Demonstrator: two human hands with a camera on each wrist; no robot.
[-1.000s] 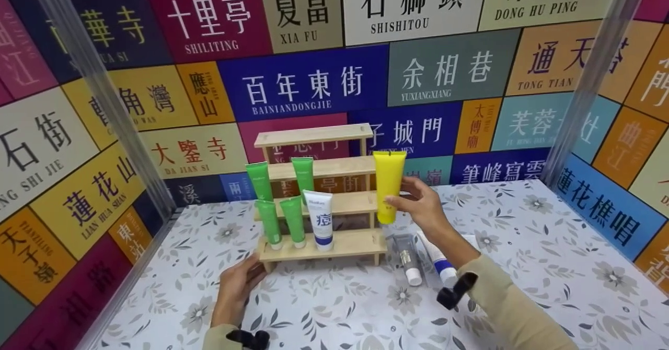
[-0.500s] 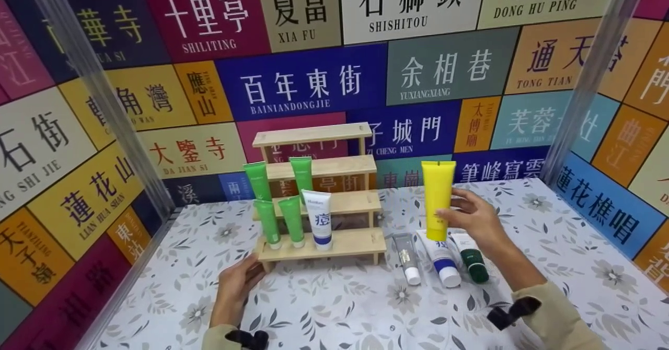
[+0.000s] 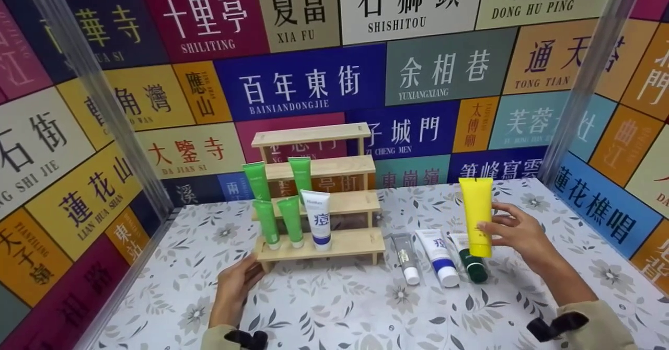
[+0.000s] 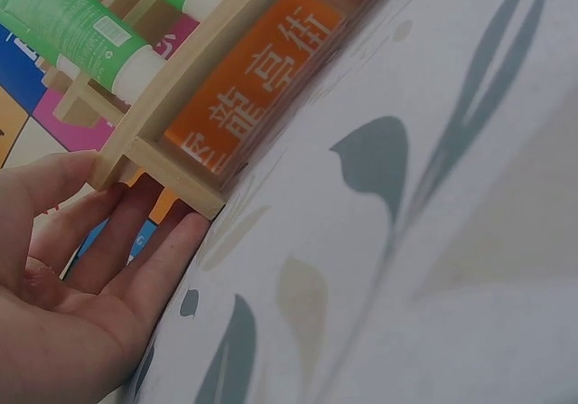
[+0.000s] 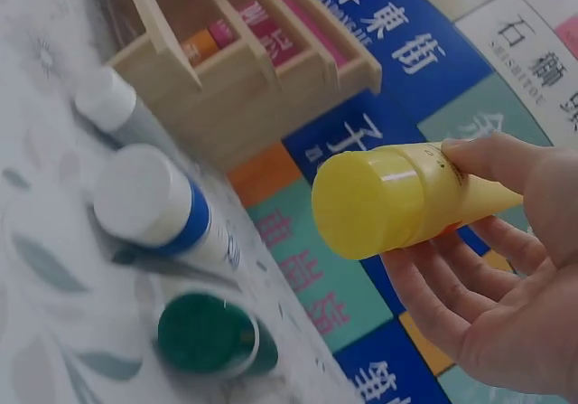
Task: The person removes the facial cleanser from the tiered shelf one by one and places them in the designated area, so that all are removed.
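Observation:
My right hand (image 3: 520, 232) grips a yellow squeeze tube (image 3: 475, 214) between thumb and fingers, its cap end down, above the right side of the table. In the right wrist view the round yellow cap (image 5: 357, 205) faces the camera. My left hand (image 4: 99, 268) holds the front left corner of a stepped wooden display rack (image 3: 353, 239), thumb at the plank's end and fingers by the leg. On the rack stand several green tubes (image 3: 267, 224) and one white-and-blue tube (image 3: 316, 219); the upper steps carry nothing at the right.
Right of the rack lie a grey tube (image 3: 405, 258), a white tube with a blue band (image 3: 439, 258) and a tube with a dark green cap (image 3: 474, 266), side by side. The cloth (image 3: 339, 308) is flower-patterned. A wall of coloured sign panels (image 3: 308, 83) stands close behind.
My right hand has carried the yellow tube away from the rack, to the right and lower, uncovering the lying tubes. The left hand keeps its hold on the rack.

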